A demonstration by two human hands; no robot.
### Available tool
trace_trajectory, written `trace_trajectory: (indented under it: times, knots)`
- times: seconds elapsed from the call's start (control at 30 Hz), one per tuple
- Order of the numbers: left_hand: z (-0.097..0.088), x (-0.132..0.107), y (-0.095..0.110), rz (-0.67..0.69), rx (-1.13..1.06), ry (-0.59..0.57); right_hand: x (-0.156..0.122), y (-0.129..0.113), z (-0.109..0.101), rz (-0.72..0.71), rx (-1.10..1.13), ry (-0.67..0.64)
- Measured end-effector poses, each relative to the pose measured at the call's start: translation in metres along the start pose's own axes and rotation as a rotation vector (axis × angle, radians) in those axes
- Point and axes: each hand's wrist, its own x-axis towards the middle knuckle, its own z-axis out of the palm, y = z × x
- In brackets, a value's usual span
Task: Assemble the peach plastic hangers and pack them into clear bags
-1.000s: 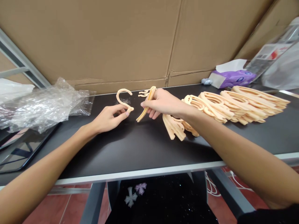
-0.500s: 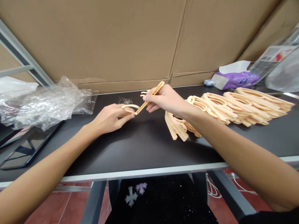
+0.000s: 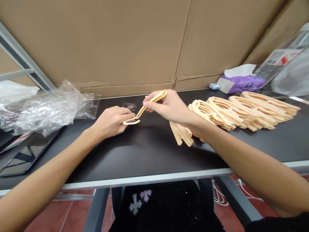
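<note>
So the cream arm piece was up over the middle of the black table, pinched between the thumb and fingers of the right hand. Its long axis ran on a slant: low end down by the left fingertips, top end pointing up and off to the right, away from the person. The left hand was gripping a cream hook, palm down, so part of it was hidden. The hook was tipped low, curve bulging toward the person and tip pointing right. The two pieces met by the left fingertips, but I couldn't tell if they'd actually joined.

Just past the right wrist, more cream parts poked out from under the forearm, then a long overlapping pile of cream pieces stretched right. Behind that was a purple tissue pack with a white tissue sticking out the top. Over on the left, crumpled clear plastic bags lay partly over a dark-screened device; couldn't make out any contents.
</note>
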Motion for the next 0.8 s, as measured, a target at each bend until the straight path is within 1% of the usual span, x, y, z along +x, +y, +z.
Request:
trace_trajectory:
  times: [0.13, 0.33, 0.5, 0.63, 0.8]
  knots:
    - [0.0, 0.0, 0.0, 0.014, 0.02, -0.006, -0.001, -0.003, 0.002, -0.036, -0.056, 0.002]
    - [0.009, -0.003, -0.001, 0.017, -0.035, -0.019, 0.0, 0.001, 0.003, -0.121, -0.124, -0.056]
    - [0.013, -0.003, -0.002, 0.063, -0.038, -0.02, -0.001, 0.006, 0.004, -0.089, -0.159, -0.118]
    - [0.012, -0.002, 0.001, 0.028, -0.086, -0.01, 0.0, 0.006, 0.003, -0.078, -0.173, -0.13]
    - [0.013, -0.004, 0.003, -0.034, -0.134, -0.005, -0.002, 0.007, 0.004, -0.09, -0.177, -0.087]
